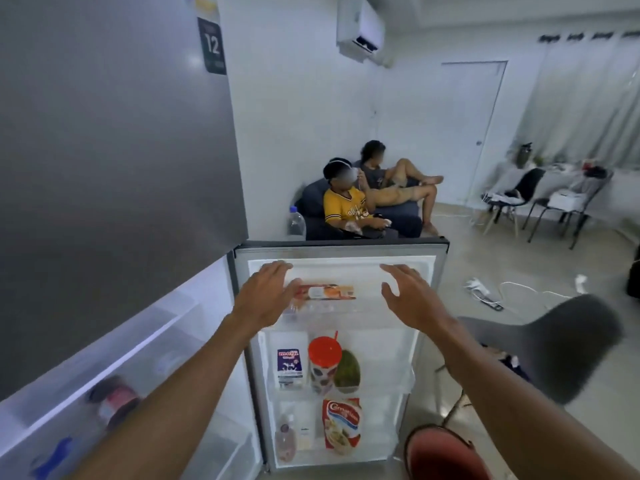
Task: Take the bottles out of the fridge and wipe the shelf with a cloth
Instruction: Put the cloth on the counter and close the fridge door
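Fridge: the lower door (341, 251) is swung wide open toward the camera, its inner racks on full show; the grey upper door (114, 133) is seen shut, with a dark sticker (212, 46) marked 12 near its top corner.
Left hand: the left hand (266, 296) is stretched out to the top door rack (346, 308), fingers spread and nearly straight, nothing gripped; the fingertips are seen at a flat orange packet (325, 292) lying in that rack, though actual touch cannot be told.
Right hand: the right hand (408, 292) is held up in front of the same rack, fingers open and relaxed, nothing held, apart from the packet.
Middle rack: a milk carton (290, 365) is stood upright at the left, a tumbler (323, 363) with a red lid and straw just beside it, and a green fruit (348, 370) tucked against the tumbler's right side.
Bottom rack: 1 small pink bottle (285, 438) is stood at the left, a red-and-white pouch (342, 426) to its right, with a pale item between them too blurred to name.
Shelves: inside the fridge, at lower left, clear shelves (114, 341) are seen, with a dark jar (116, 401) and something blue (57, 457), both blurred.
Room: 2 people are seated on a dark sofa (401, 220) behind the door, a water bottle (296, 223) stood beside it.
Foreground: a grey chair (561, 344) is placed at the right, a red rim (440, 455) seen at the bottom edge.
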The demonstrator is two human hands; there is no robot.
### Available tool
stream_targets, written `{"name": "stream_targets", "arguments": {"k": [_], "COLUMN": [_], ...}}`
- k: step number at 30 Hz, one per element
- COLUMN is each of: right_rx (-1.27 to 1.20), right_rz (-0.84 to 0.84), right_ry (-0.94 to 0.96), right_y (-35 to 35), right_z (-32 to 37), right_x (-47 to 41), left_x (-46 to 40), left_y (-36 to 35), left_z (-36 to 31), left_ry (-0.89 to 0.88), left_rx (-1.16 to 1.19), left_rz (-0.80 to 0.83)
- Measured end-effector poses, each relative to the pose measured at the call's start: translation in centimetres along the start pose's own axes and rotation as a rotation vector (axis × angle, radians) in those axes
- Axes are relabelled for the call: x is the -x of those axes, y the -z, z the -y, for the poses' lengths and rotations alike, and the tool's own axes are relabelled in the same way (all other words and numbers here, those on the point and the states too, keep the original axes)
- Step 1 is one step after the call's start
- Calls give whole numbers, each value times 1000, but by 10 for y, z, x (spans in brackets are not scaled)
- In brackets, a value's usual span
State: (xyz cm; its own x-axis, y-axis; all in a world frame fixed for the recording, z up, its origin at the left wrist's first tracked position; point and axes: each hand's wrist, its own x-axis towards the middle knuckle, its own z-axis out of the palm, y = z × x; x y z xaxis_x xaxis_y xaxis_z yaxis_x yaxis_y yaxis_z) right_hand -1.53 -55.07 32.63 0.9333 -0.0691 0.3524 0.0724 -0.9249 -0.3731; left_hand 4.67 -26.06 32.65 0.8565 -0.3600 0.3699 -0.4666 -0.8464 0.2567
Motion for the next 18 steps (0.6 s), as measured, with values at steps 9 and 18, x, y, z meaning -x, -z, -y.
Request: {"name": "stream_targets", "arguments": {"k": [9,18], "right_rx": [90,195], "right_rz": [-51,16], "right_ry": [-114,-78], "right_y": [-14,-36], "right_z": [-44,-66], "right_x": [-82,-109], "left_x": [-107,-119], "left_y": [-44,-86], "left_z": [15,26], "left_ry": [-76,-37], "left_rx": [-43,-120], "left_rz": [1,-67]}}
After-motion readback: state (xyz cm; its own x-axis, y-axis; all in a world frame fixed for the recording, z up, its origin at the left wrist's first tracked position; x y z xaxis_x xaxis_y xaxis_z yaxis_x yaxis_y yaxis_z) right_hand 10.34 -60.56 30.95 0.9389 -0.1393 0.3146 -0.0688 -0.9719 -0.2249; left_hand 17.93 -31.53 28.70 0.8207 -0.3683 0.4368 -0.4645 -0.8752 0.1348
